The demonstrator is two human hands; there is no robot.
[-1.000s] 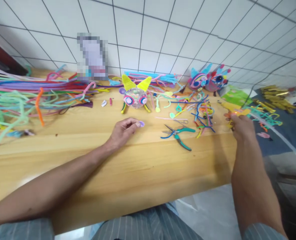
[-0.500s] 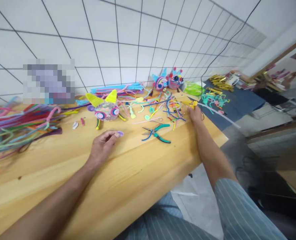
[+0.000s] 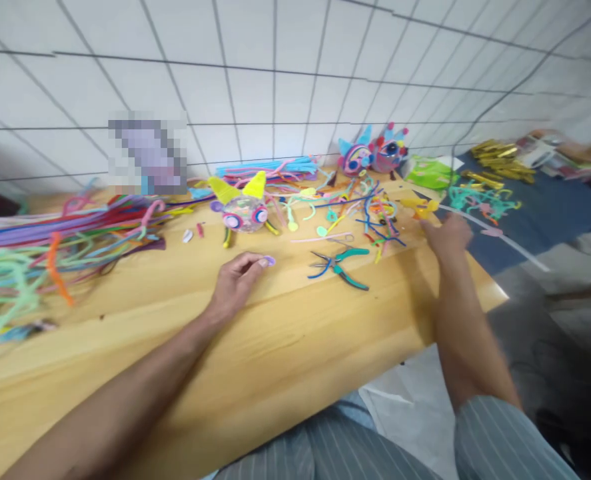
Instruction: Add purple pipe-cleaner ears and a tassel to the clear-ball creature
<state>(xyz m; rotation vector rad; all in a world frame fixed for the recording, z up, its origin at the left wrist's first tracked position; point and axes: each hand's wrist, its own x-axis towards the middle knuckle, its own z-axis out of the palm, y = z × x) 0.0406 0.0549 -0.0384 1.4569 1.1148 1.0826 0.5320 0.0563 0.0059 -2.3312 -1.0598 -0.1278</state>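
Note:
My left hand (image 3: 238,280) is closed in a pinch on a small purple disc (image 3: 269,261), a little above the table. It looks like coiled pipe cleaner. Out at the right, my right hand (image 3: 448,237) is smeared by motion beside a yellow hot glue gun (image 3: 418,207); whether its fingers touch the gun cannot be made out. A long translucent glue stick (image 3: 518,247) runs from the gun past the table's edge. Between my hands lie green-handled pliers (image 3: 348,268), jaws apart, with a blue pipe-cleaner piece (image 3: 320,273). A clear ball figure (image 3: 245,212) with yellow ears stands behind my left hand.
Bundles of pipe cleaners (image 3: 90,223) cover the left side, and cut bits (image 3: 375,213) lie at the back. Two finished-looking figures (image 3: 358,160) stand by the tiled wall (image 3: 250,93). A green packet (image 3: 430,172) and gold bundles (image 3: 500,160) are at the back right.
The view has swung left, so things sit further right in it. My right hand has drawn back slightly from the glue gun. The left hand keeps its pinch on the purple disc.

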